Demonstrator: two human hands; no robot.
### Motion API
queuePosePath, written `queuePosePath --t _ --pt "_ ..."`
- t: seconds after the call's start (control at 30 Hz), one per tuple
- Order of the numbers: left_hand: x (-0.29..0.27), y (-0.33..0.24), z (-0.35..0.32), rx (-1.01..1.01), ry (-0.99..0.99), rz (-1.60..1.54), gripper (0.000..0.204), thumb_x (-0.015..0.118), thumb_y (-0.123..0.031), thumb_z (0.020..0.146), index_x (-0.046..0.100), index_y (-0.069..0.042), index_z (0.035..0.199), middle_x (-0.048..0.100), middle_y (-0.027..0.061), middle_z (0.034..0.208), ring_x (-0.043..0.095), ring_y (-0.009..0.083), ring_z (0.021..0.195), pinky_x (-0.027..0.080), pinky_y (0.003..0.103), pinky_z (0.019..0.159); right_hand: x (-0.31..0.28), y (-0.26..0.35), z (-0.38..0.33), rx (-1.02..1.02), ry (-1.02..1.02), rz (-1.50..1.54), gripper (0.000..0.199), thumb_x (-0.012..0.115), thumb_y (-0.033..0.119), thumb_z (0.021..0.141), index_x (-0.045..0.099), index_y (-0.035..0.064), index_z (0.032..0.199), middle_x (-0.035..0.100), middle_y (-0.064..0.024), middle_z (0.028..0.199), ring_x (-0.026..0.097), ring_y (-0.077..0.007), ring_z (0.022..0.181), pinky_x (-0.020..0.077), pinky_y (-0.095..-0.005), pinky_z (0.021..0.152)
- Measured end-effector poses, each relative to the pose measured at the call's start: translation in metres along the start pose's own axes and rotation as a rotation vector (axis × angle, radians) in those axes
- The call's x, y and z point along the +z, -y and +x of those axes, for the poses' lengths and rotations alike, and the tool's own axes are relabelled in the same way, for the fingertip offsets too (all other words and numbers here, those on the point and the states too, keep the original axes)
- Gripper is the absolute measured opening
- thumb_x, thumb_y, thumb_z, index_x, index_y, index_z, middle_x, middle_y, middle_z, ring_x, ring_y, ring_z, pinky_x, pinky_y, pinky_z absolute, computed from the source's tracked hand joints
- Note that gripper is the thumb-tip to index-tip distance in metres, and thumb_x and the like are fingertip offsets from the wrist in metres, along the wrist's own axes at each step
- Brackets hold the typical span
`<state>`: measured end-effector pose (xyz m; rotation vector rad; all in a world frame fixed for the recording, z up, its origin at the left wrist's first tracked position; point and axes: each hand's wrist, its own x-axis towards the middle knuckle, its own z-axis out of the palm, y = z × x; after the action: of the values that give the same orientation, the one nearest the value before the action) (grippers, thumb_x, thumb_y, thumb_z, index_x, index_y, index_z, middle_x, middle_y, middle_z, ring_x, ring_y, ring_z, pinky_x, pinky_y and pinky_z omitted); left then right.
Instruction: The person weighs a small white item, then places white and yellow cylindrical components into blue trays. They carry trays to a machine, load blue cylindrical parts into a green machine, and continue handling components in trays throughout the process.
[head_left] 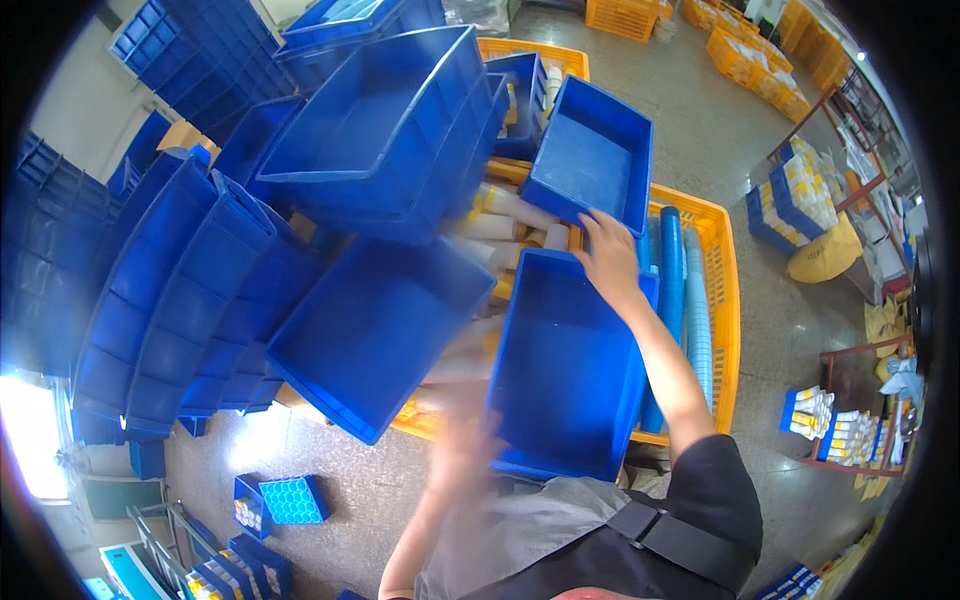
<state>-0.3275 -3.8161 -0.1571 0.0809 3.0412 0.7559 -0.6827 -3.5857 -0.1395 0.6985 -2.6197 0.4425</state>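
Grey concrete floor [700, 110] of a storeroom crowded with stacked blue plastic crates.

Leaning blue crate stacks [180, 300] fill the left; the left hand [462, 432] is motion-blurred at the near rim of a deep blue plastic bin [570, 370], grip unreadable; the right hand [607, 262], arm outstretched, curls over its far rim, above an orange slatted crate [722, 300].
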Motion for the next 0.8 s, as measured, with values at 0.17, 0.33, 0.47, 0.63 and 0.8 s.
queuePosePath --t 0.17,0.33,0.47,0.63,0.8 --pt "-0.052 0.148 -0.013 -0.881 -1.055 0.341 0.057 0.076 -0.006 0.079 0.055 0.002 0.131 0.056 0.0243 0.132 0.052 0.0397 0.124 0.039 0.053 0.107 -0.044 0.018 -0.148 0.538 -0.010 -0.258 0.074 0.076 0.013 0.086 0.037 -0.0019 0.148 0.055 -0.0279 0.137 0.053 -0.0388 0.130 0.0407 -0.0476 0.111" --pt "-0.039 0.232 -0.029 -0.900 -0.738 -1.049 0.047 0.060 0.013 0.067 0.059 0.003 0.113 0.062 0.0122 0.100 0.062 0.0260 0.091 0.052 0.039 0.082 -0.039 0.001 -0.247 0.899 0.210 0.060 0.056 0.067 0.004 0.088 0.044 -0.0086 0.138 0.066 -0.0333 0.110 0.066 -0.0489 0.099 0.0530 -0.0518 0.086" --pt "-0.056 0.253 -0.080 -0.875 -0.735 -1.085 0.046 0.054 0.015 0.062 0.059 0.003 0.106 0.060 0.0083 0.089 0.061 0.0219 0.080 0.050 0.036 0.066 -0.054 -0.017 -0.293 0.928 0.079 0.007 0.055 0.067 0.005 0.087 0.045 -0.0082 0.136 0.067 -0.0346 0.106 0.065 -0.0500 0.099 0.0520 -0.0538 0.083" --pt "-0.107 0.260 -0.138 -0.974 -0.492 -1.347 0.060 0.052 0.014 0.060 0.060 0.002 0.118 0.066 0.0159 0.100 0.067 0.0324 0.089 0.058 0.042 0.072 -0.078 -0.008 -0.316 0.966 -0.026 0.043 0.058 0.069 0.008 0.087 0.045 -0.0056 0.137 0.059 -0.0311 0.128 0.057 -0.0461 0.119 0.0455 -0.0501 0.099" --pt "-0.123 0.227 -0.101 -0.867 -0.205 -1.496 0.071 0.051 0.018 0.062 0.055 0.003 0.131 0.064 0.0223 0.121 0.066 0.0403 0.106 0.059 0.050 0.087 -0.092 0.044 -0.275 0.611 -0.189 -0.056 0.053 0.072 0.016 0.089 0.051 -0.0039 0.134 0.055 -0.0283 0.133 0.053 -0.0441 0.125 0.0413 -0.0472 0.106"
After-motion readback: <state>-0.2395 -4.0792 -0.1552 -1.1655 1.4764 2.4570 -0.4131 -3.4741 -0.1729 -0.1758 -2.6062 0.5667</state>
